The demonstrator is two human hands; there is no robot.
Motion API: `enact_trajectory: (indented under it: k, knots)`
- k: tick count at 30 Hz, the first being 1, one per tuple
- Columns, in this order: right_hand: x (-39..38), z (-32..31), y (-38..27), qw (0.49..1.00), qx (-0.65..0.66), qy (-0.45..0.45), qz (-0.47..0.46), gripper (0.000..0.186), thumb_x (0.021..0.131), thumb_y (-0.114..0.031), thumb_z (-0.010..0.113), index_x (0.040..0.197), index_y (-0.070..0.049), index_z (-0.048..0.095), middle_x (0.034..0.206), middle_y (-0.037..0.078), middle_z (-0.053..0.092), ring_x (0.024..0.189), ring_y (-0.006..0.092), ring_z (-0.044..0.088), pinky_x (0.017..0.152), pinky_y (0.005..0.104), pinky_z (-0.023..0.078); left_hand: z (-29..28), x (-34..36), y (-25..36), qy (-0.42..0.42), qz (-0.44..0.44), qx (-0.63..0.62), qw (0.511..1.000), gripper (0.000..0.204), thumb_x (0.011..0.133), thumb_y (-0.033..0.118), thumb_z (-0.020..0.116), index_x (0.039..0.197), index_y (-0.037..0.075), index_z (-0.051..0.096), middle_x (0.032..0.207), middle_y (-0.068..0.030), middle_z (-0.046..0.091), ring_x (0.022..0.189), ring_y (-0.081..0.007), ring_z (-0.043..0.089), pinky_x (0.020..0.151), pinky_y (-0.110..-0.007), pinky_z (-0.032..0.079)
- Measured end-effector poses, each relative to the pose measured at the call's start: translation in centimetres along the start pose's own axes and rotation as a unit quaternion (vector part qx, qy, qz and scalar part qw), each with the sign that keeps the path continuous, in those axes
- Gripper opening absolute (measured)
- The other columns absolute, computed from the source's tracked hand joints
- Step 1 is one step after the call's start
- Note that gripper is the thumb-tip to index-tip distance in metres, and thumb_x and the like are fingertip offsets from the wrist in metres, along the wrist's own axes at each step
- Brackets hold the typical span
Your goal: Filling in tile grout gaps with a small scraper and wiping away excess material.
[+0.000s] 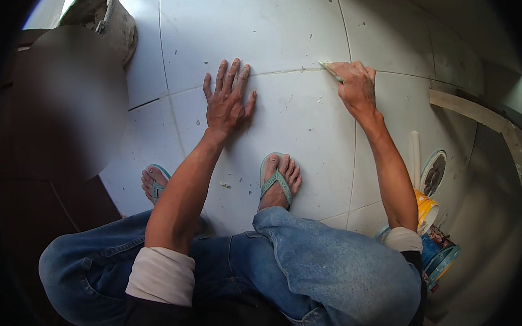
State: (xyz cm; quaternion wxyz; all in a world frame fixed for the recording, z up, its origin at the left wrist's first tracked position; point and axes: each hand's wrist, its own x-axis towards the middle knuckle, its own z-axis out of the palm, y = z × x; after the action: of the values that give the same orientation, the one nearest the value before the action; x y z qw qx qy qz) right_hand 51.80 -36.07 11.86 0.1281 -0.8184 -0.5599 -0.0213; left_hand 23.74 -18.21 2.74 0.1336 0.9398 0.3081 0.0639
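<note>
My right hand [358, 88] is closed around a small flat pale-green scraper [333, 71], and much of it is hidden by the fingers. The scraper's tip touches the joint line [294, 70] between the white floor tiles [298, 118], where pale filler shows. My left hand [229, 97] lies with its fingers spread on the tile, just below the same joint, and holds nothing. Dusty specks and crumbs are scattered over the tiles around both hands.
A grimy bucket [118, 25] stands at the far left. On the right are a curved wooden strip [479, 111], a round lid [433, 173], a yellow container [425, 208] and a blue container [435, 252]. My sandalled foot [277, 181] rests on the tiles between my arms.
</note>
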Motion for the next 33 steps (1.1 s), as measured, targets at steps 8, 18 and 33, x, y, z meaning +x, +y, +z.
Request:
enact_trajectory:
  k: [8,18,33]
  knots:
    - [0.5,-0.1,-2.0,0.999,0.001,-0.032,0.015,0.037,0.091,0.0,0.061,0.117,-0.016,0.082,0.111,0.001,0.081,0.101,0.0248,0.068,0.092,0.0424,0.04,0.0,-0.2,-0.3,-0.013,-0.013,0.01,1.0,0.07,0.103,0.046,0.058,0.168,0.028,0.04,0.176,-0.0016,0.034,0.166,-0.0237,0.022,0.135,-0.06,0.01]
    - [-0.9,0.1,-3.1,0.997,0.011,-0.077,0.004,0.03,0.093,-0.004,0.063,0.114,-0.015,0.081,0.107,0.002,0.08,0.1,0.0258,0.068,0.092,0.0444,0.04,-0.1,-0.5,-0.6,0.004,-0.012,0.001,1.0,0.068,0.103,0.044,0.06,0.166,0.027,0.044,0.175,-0.0014,0.037,0.166,-0.0237,0.024,0.134,-0.06,0.012]
    - [3.6,1.8,-6.6,0.997,0.026,-0.073,-0.005,0.031,0.094,-0.006,0.065,0.116,-0.018,0.082,0.111,0.002,0.081,0.101,0.0263,0.069,0.095,0.0449,0.042,-0.1,-0.3,-0.3,0.011,-0.014,-0.019,1.0,0.068,0.102,0.043,0.06,0.166,0.025,0.045,0.175,-0.0021,0.036,0.166,-0.025,0.023,0.134,-0.061,0.011]
